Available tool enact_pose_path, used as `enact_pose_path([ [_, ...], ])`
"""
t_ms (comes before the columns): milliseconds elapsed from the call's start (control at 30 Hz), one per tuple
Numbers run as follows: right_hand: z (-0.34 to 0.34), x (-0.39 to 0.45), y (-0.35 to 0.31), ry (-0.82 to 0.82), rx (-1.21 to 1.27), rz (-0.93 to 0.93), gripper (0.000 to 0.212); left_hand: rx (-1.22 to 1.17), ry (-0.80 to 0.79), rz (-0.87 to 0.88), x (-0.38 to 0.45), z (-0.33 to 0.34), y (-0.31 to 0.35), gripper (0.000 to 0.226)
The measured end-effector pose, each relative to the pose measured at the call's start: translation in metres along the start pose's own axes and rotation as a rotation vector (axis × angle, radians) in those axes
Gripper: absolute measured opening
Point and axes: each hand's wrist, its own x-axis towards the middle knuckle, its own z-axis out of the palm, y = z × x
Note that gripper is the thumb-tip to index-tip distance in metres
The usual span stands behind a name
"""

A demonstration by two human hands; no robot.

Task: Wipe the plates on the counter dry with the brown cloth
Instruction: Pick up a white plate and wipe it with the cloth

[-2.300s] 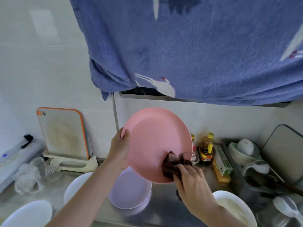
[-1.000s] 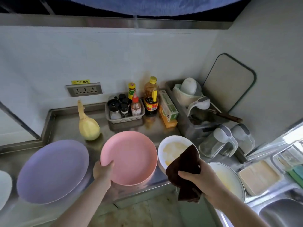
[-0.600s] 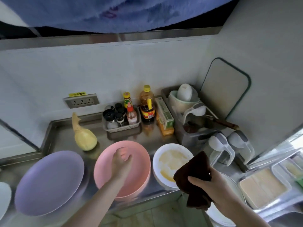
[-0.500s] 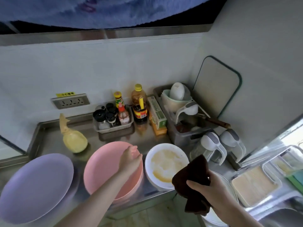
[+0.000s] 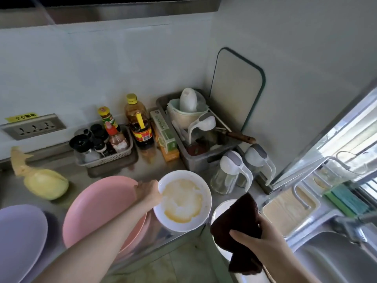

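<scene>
- The left hand point(image 5: 148, 192) reaches across the pink plate point(image 5: 102, 209) and meets the near-left rim of a white plate point(image 5: 183, 201); its fingers curl at the rim, though whether they have closed on it I cannot tell.
- The right hand point(image 5: 259, 237) hangs at about 4 o'clock from that plate, out past the counter edge, fingers closed around the bunched brown cloth point(image 5: 236, 219).
- The white plate carries a yellowish film across its middle and overhangs the counter's front edge, so I judge it the next one to dry.
- To do this well, the left hand should take a firm pinch on the rim and tilt the plate up, and the cloth should sweep from centre to rim, then the back.
- The overhang means a careless tug could tip it to the floor.
- A second white plate point(image 5: 219, 209) sits at 4 o'clock from the first, mostly hidden behind the cloth.
- A lavender plate point(image 5: 20, 237) lies at 9 o'clock from the pink plate.
- The surface is a steel counter point(image 5: 146, 166), shiny and crowded.
- At 12 o'clock stand a basket of condiment bottles point(image 5: 104, 144) and an oil bottle point(image 5: 138, 121); at 1 o'clock a dish rack point(image 5: 195, 160) with a cutting board point(image 5: 234, 86) leaning on the wall.
- A yellow whale-shaped holder point(image 5: 40, 180) sits at 10 o'clock; a steel sink point(image 5: 336, 258) lies at 4 o'clock.
</scene>
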Motion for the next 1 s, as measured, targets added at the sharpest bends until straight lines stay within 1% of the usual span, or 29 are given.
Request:
enact_pose_path([
  [67, -0.004, -0.002, -0.001, 0.016, 0.007, 0.011, 0.033, -0.123, 0.033, 0.054, -0.008, -0.005, 0.001, 0.025],
  [167, -0.007, -0.008, -0.005, 0.035, 0.008, 0.006, 0.032, -0.374, 0.045, 0.143, -0.023, -0.011, -0.005, 0.006],
  [267, -0.006, -0.016, -0.011, 0.041, 0.009, -0.008, 0.032, -0.52, 0.076, 0.179, -0.042, -0.018, -0.019, 0.006],
  [333, -0.003, -0.021, -0.017, 0.041, 0.014, -0.03, 0.032, -0.655, 0.1, 0.171, -0.058, -0.026, -0.033, 0.003],
  [400, 0.003, -0.027, -0.028, 0.037, 0.027, -0.06, 0.032, -0.836, 0.085, 0.126, -0.075, -0.035, -0.05, 0.009],
  [467, 0.012, -0.033, -0.045, 0.043, 0.039, -0.094, 0.029, -1.023, 0.03, 0.084, -0.097, -0.048, -0.067, 0.02],
  [533, 0.026, -0.04, -0.072, 0.057, 0.009, -0.169, 0.026, -1.175, 0.012, 0.08, -0.124, -0.067, -0.082, 0.028],
  [600, 0.043, -0.048, -0.101, 0.106, -0.117, -0.337, 0.025, -1.322, 0.014, 0.103, -0.154, -0.088, -0.094, 0.033],
  [667, 0.062, -0.057, -0.13, 0.175, -0.334, -0.596, 0.029, -1.494, 0.003, 0.123, -0.182, -0.109, -0.105, 0.039],
  [733, 0.083, -0.067, -0.153, 0.247, -0.578, -0.853, 0.034, -1.652, -0.001, 0.128, -0.208, -0.129, -0.115, 0.034],
  [767, 0.092, -0.066, -0.159, 0.266, -0.713, -0.952, 0.036, -1.72, 0.005, 0.123, -0.218, -0.139, -0.12, 0.029],
  [800, 0.102, -0.066, -0.164, 0.279, -0.845, -1.007, 0.038, -1.777, 0.016, 0.117, -0.227, -0.149, -0.126, 0.026],
  [867, 0.121, -0.067, -0.165, 0.29, -1.047, -1.03, 0.047, -1.86, 0.046, 0.098, -0.238, -0.164, -0.14, 0.023],
  [933, 0.138, -0.078, -0.164, 0.307, -1.104, -1.039, 0.045, -1.906, 0.065, 0.083, -0.246, -0.175, -0.154, 0.022],
  [1000, 0.154, -0.098, -0.164, 0.316, -1.082, -1.025, 0.045, -1.922, 0.072, 0.074, -0.251, -0.179, -0.168, 0.026],
])
